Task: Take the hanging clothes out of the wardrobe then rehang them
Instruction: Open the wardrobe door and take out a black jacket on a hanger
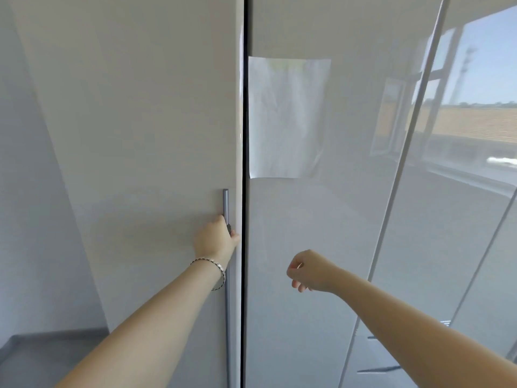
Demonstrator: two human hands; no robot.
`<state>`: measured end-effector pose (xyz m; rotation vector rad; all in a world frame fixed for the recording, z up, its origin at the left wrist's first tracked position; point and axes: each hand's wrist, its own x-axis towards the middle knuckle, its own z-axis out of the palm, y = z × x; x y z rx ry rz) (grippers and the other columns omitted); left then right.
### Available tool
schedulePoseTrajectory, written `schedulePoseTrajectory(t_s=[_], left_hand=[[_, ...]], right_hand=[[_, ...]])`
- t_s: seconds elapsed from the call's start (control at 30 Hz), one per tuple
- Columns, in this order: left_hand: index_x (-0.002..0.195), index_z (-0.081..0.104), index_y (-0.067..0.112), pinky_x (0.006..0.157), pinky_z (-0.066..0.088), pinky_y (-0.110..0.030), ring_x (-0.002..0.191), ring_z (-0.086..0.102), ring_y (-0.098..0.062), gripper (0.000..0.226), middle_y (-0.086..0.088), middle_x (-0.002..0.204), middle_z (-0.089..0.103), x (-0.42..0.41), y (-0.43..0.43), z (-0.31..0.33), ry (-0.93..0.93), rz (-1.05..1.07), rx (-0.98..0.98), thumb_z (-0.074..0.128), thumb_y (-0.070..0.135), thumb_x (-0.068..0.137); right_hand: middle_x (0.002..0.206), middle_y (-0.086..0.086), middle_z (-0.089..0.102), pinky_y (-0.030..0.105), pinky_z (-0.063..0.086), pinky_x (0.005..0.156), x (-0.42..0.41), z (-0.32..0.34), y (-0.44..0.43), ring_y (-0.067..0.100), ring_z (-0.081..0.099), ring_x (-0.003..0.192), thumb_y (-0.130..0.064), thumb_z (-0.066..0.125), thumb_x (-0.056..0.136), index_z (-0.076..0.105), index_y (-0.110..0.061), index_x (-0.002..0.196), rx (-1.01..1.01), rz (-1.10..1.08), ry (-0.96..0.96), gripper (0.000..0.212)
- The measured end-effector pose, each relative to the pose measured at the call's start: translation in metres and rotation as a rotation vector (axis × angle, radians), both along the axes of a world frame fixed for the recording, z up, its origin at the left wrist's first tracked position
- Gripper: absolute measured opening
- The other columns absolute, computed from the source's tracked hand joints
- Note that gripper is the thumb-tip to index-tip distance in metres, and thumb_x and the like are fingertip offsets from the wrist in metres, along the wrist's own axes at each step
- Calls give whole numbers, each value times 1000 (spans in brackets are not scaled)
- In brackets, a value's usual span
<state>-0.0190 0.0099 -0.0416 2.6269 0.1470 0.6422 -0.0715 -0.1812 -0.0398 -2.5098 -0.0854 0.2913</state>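
While the wardrobe (307, 317) shows only its closed, or all but closed, fronts, a person stands close to two glossy pale doors. The left hand (216, 238) grasps a slim grey bar handle (225, 203) that runs upright along the right edge of the left door (140, 135). Its fingers curl round the bar and are mostly hidden behind it. A silver bracelet (216, 268) circles that wrist.

The right hand (309, 271) hangs in front of the right door (349, 219), near its left edge, with its fingers loosely curled and nothing in them. Whether it touches the door cannot be told. A narrow dark gap (244, 107) divides the doors. A sheet of paper (288, 116) is stuck to the right door at its left edge, above both hands. Further right, the gloss mirrors a window and fields. The hanging clothes are out of sight, presumably behind these doors.

Likely risks: the left door will swing toward the person, who stands very near, so a quick pull could knock it into the head or body. The idle right hand sits close to the gap, and fingers straying there could be pinched or struck by the door's edge. Anything hanging against the inside of the door might slip off as it opens.
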Motion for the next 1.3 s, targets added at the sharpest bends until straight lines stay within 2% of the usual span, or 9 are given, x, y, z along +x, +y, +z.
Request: schedulePoseTrajectory(t_s=[0.27, 0.4, 0.53, 0.63, 0.9, 1.07, 1.13, 1.2, 1.3], left_hand=[[65, 34, 12, 44, 25, -25, 49, 37, -17, 28, 0, 55, 43, -117, 49, -8, -19, 64, -165, 55, 17, 81], [79, 48, 11, 54, 42, -30, 64, 55, -27, 16, -5, 69, 59, -175, 90, -8, 99, 54, -226, 59, 22, 81], [111, 48, 24, 83, 50, -35, 95, 60, -20, 41, 7, 106, 60, -231, 131, -1, 193, 53, -348, 61, 49, 81], [104, 51, 28, 83, 51, -34, 89, 62, -18, 36, 11, 96, 63, -256, 161, 0, 109, 157, -357, 56, 56, 83], [108, 55, 16, 70, 47, -30, 80, 60, -29, 27, -6, 90, 66, -279, 262, 1, 18, 338, -403, 53, 33, 87], [102, 52, 18, 53, 37, -25, 66, 56, -23, 21, 2, 71, 58, -277, 299, -6, 22, 319, -371, 50, 33, 88], [108, 50, 21, 56, 38, -25, 69, 58, -23, 23, 2, 76, 60, -276, 313, -6, 28, 275, -366, 49, 34, 89], [112, 49, 22, 63, 43, -28, 75, 60, -25, 26, 1, 82, 62, -277, 323, -6, 49, 246, -386, 49, 34, 90], [113, 49, 20, 68, 45, -29, 78, 60, -27, 26, 1, 85, 62, -279, 319, -2, 55, 225, -407, 49, 33, 90]], right_hand=[[85, 8, 62, 18, 43, 59, -63, -26, 39, 13, 53, 62, -9, 45, 89, 49, -20, 64, -44, 227, 68, 28], [93, 11, 60, 29, 49, 81, -91, -35, 75, 20, 53, 78, -15, 47, 91, 44, -24, 64, -128, 369, 45, 29], [91, 7, 58, 34, 50, 89, -119, -22, 110, 22, 54, 82, -17, 47, 90, 46, -24, 64, -171, 445, 6, 27], [93, 9, 57, 36, 51, 91, -138, -13, 142, 22, 53, 84, -15, 46, 91, 49, -18, 70, -171, 458, -21, 22], [91, 7, 55, 35, 48, 90, -187, -15, 247, 22, 51, 84, -14, 42, 93, 41, -23, 63, -215, 470, -20, 31], [78, 0, 52, 31, 46, 84, -194, -21, 303, 21, 50, 84, -17, 43, 91, 41, -26, 63, -295, 473, -21, 30], [84, 1, 52, 29, 43, 80, -193, -22, 312, 21, 48, 85, -18, 42, 92, 39, -27, 63, -328, 470, -37, 31], [75, -3, 47, 27, 40, 76, -191, -23, 314, 21, 46, 85, -17, 41, 92, 37, -27, 62, -350, 458, -46, 32], [73, -1, 42, 23, 35, 56, -190, -23, 312, 22, 44, 82, -9, 35, 95, 39, -16, 65, -453, 469, -73, 31]])
